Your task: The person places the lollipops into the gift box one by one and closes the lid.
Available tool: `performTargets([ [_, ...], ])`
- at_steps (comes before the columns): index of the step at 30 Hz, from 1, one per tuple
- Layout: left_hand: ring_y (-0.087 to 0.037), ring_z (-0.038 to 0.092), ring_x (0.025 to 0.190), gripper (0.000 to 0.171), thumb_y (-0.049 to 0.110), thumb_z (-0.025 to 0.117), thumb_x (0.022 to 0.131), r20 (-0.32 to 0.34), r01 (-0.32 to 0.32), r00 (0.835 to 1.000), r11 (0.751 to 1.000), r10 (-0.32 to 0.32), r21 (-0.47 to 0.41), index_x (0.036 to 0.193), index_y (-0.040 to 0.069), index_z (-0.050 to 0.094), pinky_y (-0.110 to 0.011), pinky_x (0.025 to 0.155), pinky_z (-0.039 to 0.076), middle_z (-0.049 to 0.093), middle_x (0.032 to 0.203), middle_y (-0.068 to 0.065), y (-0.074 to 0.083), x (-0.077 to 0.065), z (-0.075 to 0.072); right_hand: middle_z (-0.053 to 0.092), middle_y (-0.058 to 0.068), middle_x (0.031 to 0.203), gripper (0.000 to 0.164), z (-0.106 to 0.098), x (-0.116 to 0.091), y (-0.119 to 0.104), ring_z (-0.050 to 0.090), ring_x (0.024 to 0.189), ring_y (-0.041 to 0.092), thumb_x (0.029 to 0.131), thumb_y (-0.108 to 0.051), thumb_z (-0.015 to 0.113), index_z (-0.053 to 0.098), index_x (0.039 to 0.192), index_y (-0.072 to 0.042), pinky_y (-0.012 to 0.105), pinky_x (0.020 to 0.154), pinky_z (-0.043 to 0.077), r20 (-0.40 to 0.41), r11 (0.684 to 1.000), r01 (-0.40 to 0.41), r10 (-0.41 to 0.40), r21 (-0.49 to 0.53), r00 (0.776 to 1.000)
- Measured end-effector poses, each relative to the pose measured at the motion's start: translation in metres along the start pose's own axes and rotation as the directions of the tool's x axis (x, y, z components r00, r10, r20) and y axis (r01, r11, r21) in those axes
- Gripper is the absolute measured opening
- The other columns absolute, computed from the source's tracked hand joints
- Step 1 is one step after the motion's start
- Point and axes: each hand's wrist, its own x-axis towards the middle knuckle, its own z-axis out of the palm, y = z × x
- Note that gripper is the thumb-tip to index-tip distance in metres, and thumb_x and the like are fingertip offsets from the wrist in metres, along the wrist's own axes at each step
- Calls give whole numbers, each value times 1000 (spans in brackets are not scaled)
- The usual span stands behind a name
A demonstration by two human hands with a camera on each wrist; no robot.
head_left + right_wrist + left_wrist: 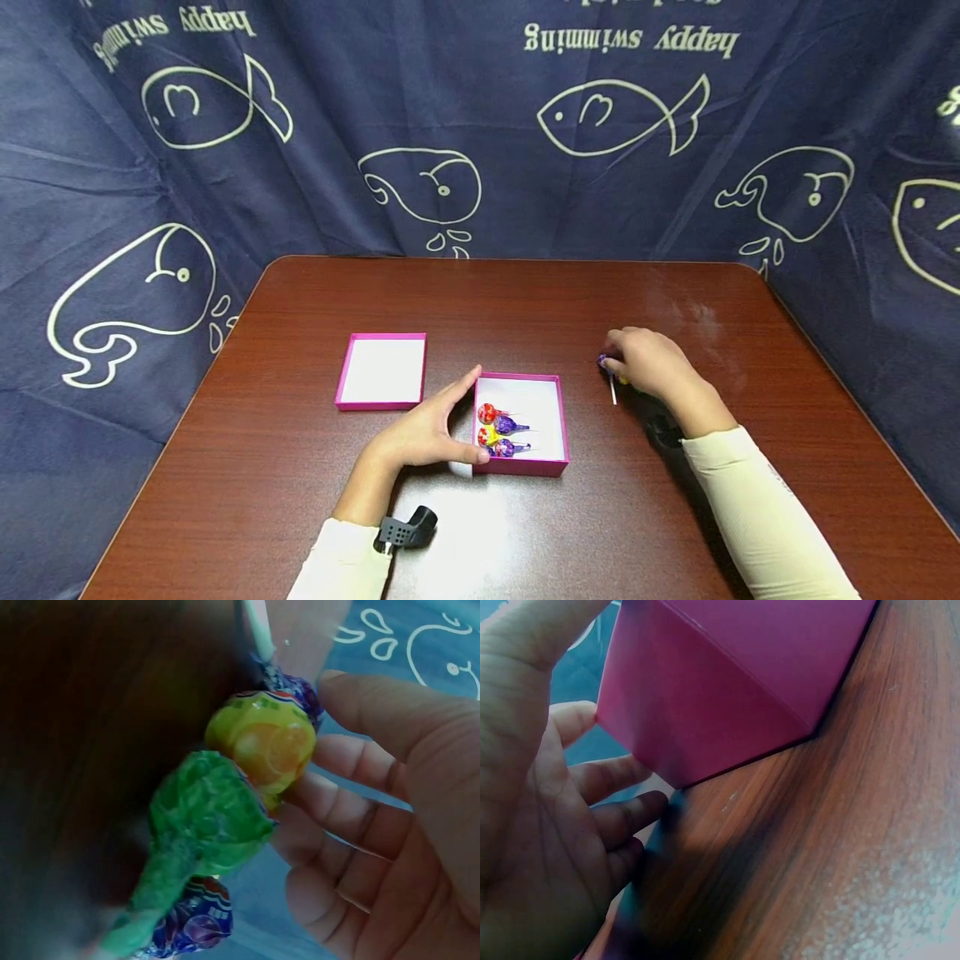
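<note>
My left hand (427,433) spans the left side of a pink box (521,467), thumb at the front left corner and forefinger at the back one. Its other fingertips touch the outer wall in the left wrist view. Several wrapped lollipops lie inside on the left, among them a red one (487,413) and a purple one (507,425). Right of the box, my right hand (652,362) pinches a purple lollipop (304,694) whose white stick points toward me. Close beside its fingers are a yellow lollipop (262,739), a green lollipop (206,817) and another purple lollipop (199,919).
A shallow pink tray with a white inside (382,367), like a box lid, lies left of the box and farther back. Everything stands on a brown wooden table (480,300). A dark blue cloth (480,100) with fish drawings hangs behind it.
</note>
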Motion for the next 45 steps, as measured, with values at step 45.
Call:
performTargets([
  [45, -20, 22, 147, 115, 40, 88, 72, -2, -1, 1000, 1000, 1, 0, 160, 14, 19, -44, 119, 19, 24, 162, -6, 1, 0, -1, 61, -7, 89, 20, -38, 8, -57, 55, 79, 9, 88, 2, 70, 70, 102, -12, 29, 68, 48, -172, 866, 334, -289, 373, 942],
])
